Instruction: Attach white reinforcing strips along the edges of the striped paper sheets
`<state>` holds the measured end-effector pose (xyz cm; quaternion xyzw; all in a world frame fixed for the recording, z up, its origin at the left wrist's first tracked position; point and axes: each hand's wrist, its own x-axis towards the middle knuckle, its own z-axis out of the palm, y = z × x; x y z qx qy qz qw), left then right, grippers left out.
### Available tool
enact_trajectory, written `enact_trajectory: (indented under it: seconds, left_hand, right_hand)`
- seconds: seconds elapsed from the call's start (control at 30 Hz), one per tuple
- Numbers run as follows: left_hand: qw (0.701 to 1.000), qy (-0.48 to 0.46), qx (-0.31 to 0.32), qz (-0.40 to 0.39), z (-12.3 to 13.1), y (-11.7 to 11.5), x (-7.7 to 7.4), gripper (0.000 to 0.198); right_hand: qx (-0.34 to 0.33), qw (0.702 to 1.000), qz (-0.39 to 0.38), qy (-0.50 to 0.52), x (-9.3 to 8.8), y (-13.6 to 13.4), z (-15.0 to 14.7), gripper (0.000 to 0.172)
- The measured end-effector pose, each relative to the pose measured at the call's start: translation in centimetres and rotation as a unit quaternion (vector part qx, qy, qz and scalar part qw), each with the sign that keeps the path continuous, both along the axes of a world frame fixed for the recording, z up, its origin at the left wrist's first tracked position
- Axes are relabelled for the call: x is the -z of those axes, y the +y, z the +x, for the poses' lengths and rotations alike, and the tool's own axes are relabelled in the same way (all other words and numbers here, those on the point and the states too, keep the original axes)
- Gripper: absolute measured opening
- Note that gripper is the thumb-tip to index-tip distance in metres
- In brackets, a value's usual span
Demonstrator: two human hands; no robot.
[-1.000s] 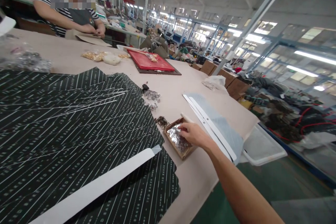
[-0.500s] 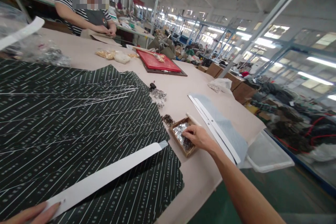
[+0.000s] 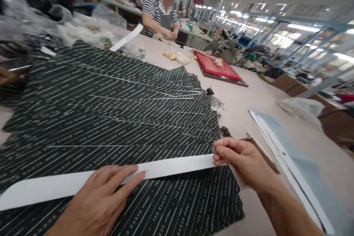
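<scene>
A long white strip (image 3: 177, 165) lies across dark cloth (image 3: 132, 118) printed with pale diagonal lines and lettering. My left hand (image 3: 102, 191) rests on the strip, fingers spread beside a small dark mark on it. Near the strip's right end is my right hand (image 3: 235, 158), its thumb and fingers pinched together; what they hold is too small to make out. Behind that hand, a small box (image 3: 262, 151) is mostly hidden.
A red tray (image 3: 218, 65) sits farther back, near small bags of gold pieces (image 3: 171, 55). White strips on pale blue material (image 3: 298, 155) lie at the right. Plastic bags (image 3: 83, 29) crowd the back left. Across the table a person (image 3: 160, 14) handles brown material.
My right hand has left the box of metal pieces and come to the strip's right end. My left hand now shows fully, lying on the strip. The view has turned left.
</scene>
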<state>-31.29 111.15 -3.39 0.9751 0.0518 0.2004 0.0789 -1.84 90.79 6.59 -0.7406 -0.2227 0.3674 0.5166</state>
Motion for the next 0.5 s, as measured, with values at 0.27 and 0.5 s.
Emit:
enact_trajectory:
  seconds: [0.27, 0.5]
  left_hand:
    - [0.998, 0.013, -0.015, -0.064, 0.9, -1.3, -2.1, 0.036]
    - [0.997, 0.033, -0.014, -0.072, 0.5, -1.4, -1.4, 0.033]
  right_hand:
    - [-0.216, 0.964, -0.042, -0.151, 1.7, 7.2, -6.5, 0.016]
    - [-0.313, 0.922, -0.064, -0.217, 3.7, 9.7, -8.8, 0.019]
